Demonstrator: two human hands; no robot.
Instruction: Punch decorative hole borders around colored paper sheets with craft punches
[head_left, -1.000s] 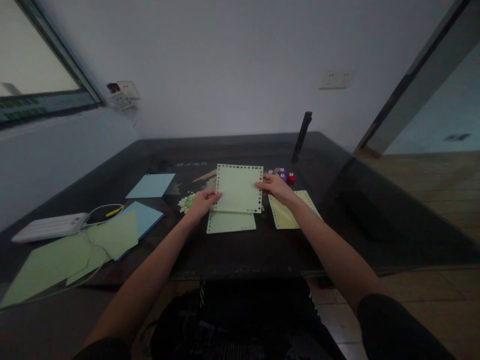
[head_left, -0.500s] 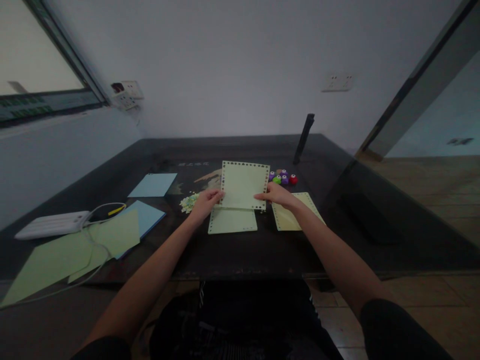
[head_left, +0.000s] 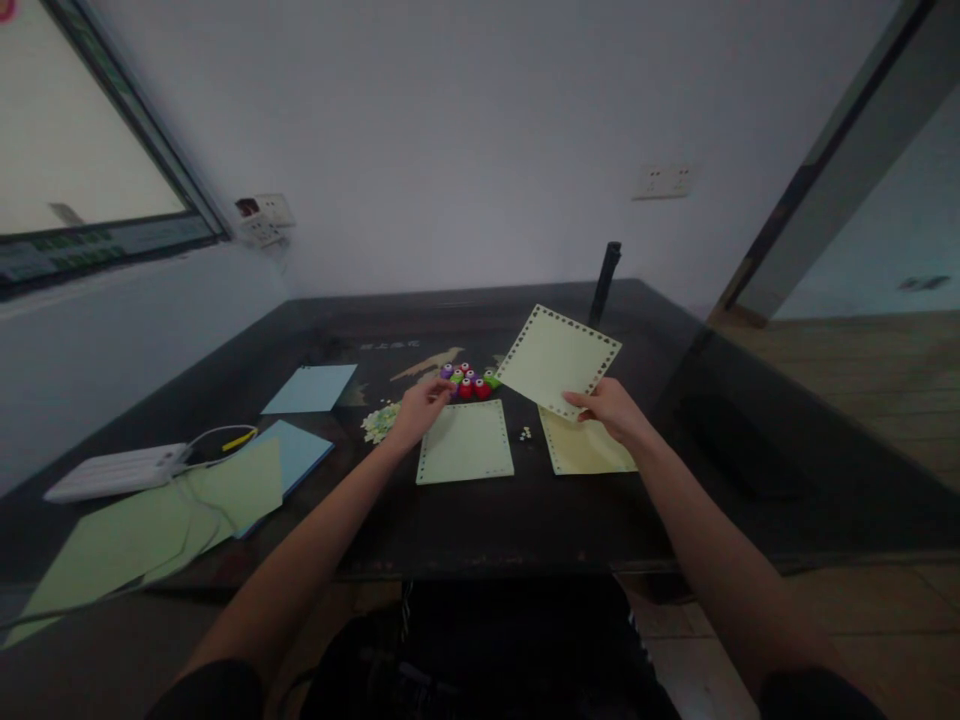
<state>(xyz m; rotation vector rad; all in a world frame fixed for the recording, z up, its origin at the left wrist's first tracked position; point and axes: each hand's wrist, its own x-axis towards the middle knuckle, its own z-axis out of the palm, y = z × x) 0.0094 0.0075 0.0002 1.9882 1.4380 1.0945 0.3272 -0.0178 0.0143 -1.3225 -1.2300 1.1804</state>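
My right hand (head_left: 609, 408) pinches the lower right corner of a pale green paper sheet (head_left: 559, 360) with small holes punched along its edges. The sheet is lifted and tilted, partly over a yellow punched sheet (head_left: 589, 447) on the table. My left hand (head_left: 421, 408) is off the held sheet, fingers loosely bent and apart, close to a cluster of small round purple, green and red pieces (head_left: 472, 384) with eye-like tops; whether it touches them I cannot tell. Just right of it lies another pale green punched sheet (head_left: 465, 442). Small paper bits (head_left: 380, 424) are heaped beside my left wrist.
On the left lie blue sheets (head_left: 311, 388), larger green sheets (head_left: 127, 535) and a white power bank (head_left: 116, 472) with a cable. A black upright object (head_left: 604, 283) stands at the back right of the dark table (head_left: 480, 540). A few paper bits (head_left: 525, 434) lie between the two sheets.
My left hand has let go of the raised green sheet. My right hand has carried it rightward and turned it, uncovering the coloured pieces and the green sheet below.
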